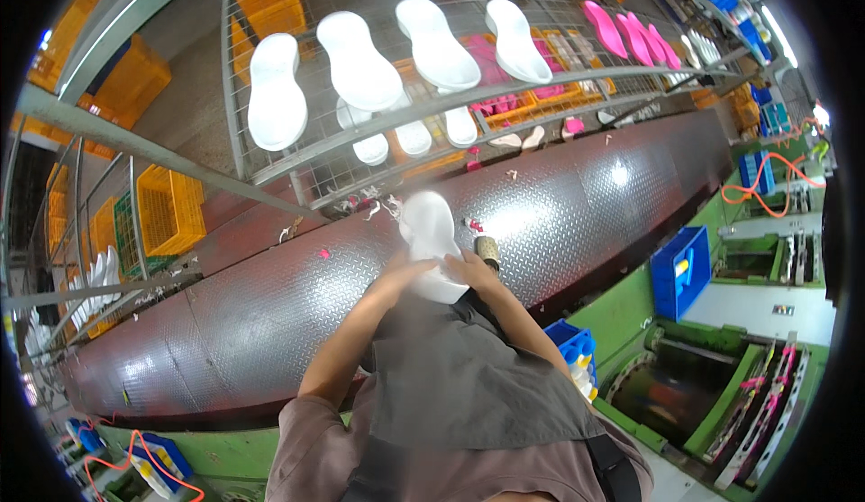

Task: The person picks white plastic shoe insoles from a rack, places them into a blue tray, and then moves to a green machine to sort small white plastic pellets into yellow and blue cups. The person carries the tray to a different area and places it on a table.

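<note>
My left hand (405, 273) and right hand (473, 271) pinch the white sole (428, 221) near its lower end, one from each side; even, light pressure should keep it steady.

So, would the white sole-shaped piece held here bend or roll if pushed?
The piece seems stiff: its far end juts past the left hand and right hand without visible droop. Its long, broad outline probably resists rolling.

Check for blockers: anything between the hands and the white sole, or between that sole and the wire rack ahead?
Nothing visible blocks the hands: left hand and right hand both touch the white sole. Toward the wire rack, I see only its own near rail.
</note>
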`<state>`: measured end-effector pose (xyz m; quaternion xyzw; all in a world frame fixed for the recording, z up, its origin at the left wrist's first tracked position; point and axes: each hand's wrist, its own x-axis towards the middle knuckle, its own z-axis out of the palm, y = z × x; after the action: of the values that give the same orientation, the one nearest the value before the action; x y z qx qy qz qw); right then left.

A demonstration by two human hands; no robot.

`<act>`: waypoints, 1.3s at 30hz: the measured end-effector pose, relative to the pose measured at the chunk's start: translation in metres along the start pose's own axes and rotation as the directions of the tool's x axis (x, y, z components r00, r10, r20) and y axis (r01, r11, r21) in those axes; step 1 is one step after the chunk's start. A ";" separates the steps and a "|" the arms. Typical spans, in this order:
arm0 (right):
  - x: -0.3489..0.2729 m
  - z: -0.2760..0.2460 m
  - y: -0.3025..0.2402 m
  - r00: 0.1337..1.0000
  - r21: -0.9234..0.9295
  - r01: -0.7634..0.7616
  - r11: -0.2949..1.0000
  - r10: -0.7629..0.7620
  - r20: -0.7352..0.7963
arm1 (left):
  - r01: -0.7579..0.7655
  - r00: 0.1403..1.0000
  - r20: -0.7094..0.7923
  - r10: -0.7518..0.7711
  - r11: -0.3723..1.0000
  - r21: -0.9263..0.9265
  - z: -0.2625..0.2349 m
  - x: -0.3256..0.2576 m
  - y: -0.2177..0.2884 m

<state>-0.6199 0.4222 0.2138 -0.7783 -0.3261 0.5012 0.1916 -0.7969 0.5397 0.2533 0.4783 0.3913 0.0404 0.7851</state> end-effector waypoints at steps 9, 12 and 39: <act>-0.019 -0.060 0.127 0.944 0.368 -0.069 0.927 0.180 -0.277 | -0.004 0.762 -0.556 -0.331 0.857 -0.516 -0.138 0.093 -0.108; -0.047 -0.066 0.190 0.889 -0.020 -0.225 0.974 0.197 -0.415 | -0.110 0.696 -0.640 -0.326 0.832 -0.543 -0.188 0.134 -0.108; -0.071 0.017 0.266 0.834 0.167 -0.452 0.876 0.482 -0.269 | 0.653 0.702 -0.500 -0.508 0.739 0.167 -0.198 0.126 -0.183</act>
<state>-0.5716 0.1821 0.0871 -0.8913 -0.0684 0.4229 0.1484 -0.8956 0.6388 -0.0091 0.4321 0.6844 -0.1771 0.5599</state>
